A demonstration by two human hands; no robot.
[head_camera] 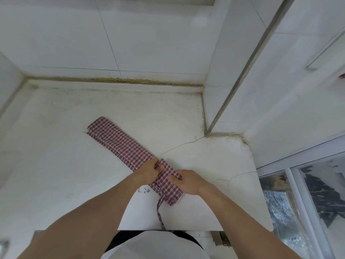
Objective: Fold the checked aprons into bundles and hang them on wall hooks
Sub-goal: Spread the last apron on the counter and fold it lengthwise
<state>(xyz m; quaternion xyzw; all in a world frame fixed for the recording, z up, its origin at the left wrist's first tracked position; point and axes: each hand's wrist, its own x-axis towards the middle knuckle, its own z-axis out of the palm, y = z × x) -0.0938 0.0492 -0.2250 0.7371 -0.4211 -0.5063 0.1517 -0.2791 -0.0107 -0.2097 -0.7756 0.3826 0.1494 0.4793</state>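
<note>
1. A red-and-white checked apron point(119, 141), folded into a long narrow strip, lies flat on the white bench point(56, 146). It runs diagonally from the far left toward the near right.
2. The near end of the strip is doubled over on itself, making a thicker folded part under the two hands.
3. The left hand point(149, 170) rests on the strip at the crease of that fold. Its fingers are curled and pinch the cloth edge, the thumb tucked against the fabric.
4. The right hand point(188, 181) lies on the folded part just beside the left hand. Its fingers are bent over the upper edge of the fold and hold it, with the palm down on the cloth.
5. A thin checked tie string point(160, 214) comes out from the near end of the strip and trails toward the bench's front edge, where it drops out of sight.
6. The bench surface is worn, with a crack point(179, 144) running from the strip toward the right-hand corner.
7. White tiled walls point(130, 34) rise behind and to the right of the bench. A metal-framed window point(302, 202) stands at the lower right.
</note>
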